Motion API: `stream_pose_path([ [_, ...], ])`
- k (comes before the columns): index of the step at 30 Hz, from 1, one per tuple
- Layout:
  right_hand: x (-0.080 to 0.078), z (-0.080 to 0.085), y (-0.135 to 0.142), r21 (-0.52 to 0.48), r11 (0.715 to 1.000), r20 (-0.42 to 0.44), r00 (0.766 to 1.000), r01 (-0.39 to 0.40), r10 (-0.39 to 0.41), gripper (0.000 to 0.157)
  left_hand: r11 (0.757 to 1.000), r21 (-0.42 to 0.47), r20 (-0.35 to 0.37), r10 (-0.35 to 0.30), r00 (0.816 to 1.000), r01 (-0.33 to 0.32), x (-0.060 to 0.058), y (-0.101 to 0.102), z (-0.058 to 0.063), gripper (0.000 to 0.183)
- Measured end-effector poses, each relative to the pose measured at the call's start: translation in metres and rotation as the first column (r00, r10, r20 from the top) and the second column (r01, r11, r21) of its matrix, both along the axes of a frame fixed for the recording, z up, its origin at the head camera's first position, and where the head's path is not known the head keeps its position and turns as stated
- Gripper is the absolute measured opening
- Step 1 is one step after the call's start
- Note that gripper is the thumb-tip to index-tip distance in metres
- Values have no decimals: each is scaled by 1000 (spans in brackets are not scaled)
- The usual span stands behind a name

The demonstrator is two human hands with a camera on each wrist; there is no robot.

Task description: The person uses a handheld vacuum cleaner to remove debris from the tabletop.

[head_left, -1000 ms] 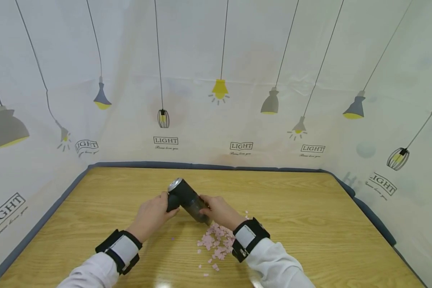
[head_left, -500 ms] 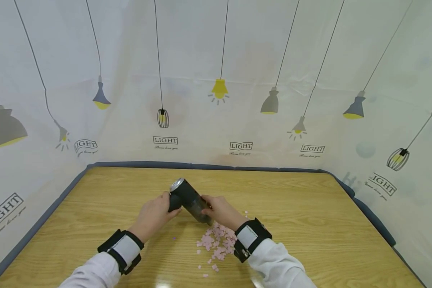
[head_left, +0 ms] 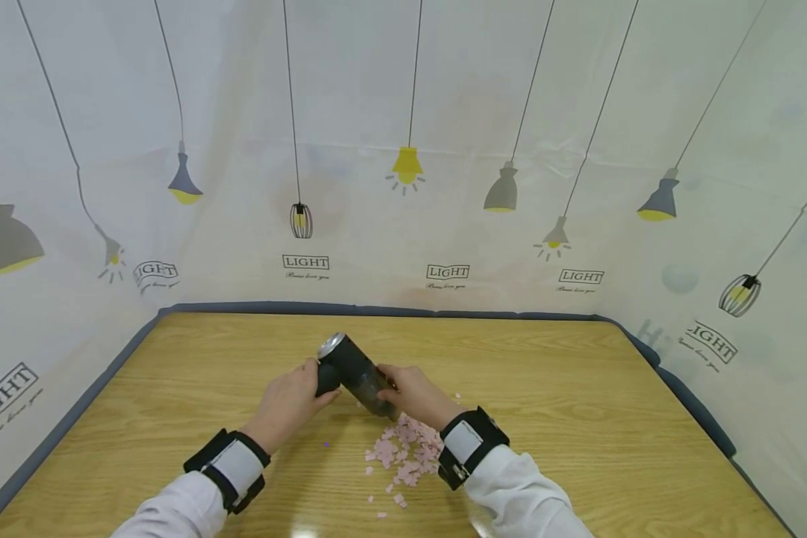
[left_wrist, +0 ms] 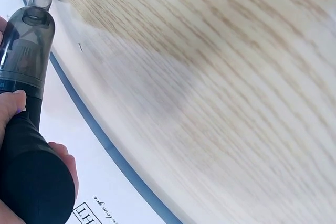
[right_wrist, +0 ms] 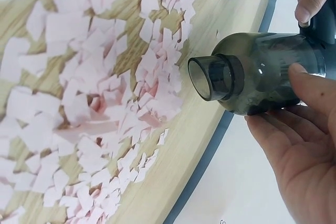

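Note:
A black handheld vacuum cleaner (head_left: 351, 366) with a smoky see-through dust cup (right_wrist: 265, 72) slants over the table, silver end up and left. My left hand (head_left: 288, 403) grips its stubby handle (left_wrist: 37, 182). Around the dust cup's lower part, the fingers and thumb of my right hand (head_left: 420, 396) hold it. The short round nozzle (right_wrist: 210, 78) points down at a heap of pale pink paper scraps (head_left: 406, 452). In the right wrist view the nozzle mouth is close beside the scraps; whether it touches them I cannot tell.
The wooden table (head_left: 545, 418) ends at a dark blue padded edge (head_left: 403, 311) at the back and sides. Behind it hangs a white sheet (head_left: 350, 284) printed with lamps. A tiny purple speck (head_left: 326, 444) and a few stray scraps lie around the heap.
The vacuum cleaner and both hands have shifted very slightly to the right over the table. Both grips stay the same. The head view has turned a little.

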State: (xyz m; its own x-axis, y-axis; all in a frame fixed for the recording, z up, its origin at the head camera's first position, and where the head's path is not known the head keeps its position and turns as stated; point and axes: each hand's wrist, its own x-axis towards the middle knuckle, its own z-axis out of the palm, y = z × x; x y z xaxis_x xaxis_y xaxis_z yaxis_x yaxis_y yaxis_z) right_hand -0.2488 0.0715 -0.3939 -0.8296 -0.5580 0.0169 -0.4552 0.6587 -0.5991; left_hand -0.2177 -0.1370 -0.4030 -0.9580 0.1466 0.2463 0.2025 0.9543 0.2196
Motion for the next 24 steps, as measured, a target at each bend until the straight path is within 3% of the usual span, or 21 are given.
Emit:
stream_pose_path([
  [24,-1,0,3,-10,1000,-2,1000,-11,11,39,1000,17,1,-9,1000,9,1,3,1,45],
])
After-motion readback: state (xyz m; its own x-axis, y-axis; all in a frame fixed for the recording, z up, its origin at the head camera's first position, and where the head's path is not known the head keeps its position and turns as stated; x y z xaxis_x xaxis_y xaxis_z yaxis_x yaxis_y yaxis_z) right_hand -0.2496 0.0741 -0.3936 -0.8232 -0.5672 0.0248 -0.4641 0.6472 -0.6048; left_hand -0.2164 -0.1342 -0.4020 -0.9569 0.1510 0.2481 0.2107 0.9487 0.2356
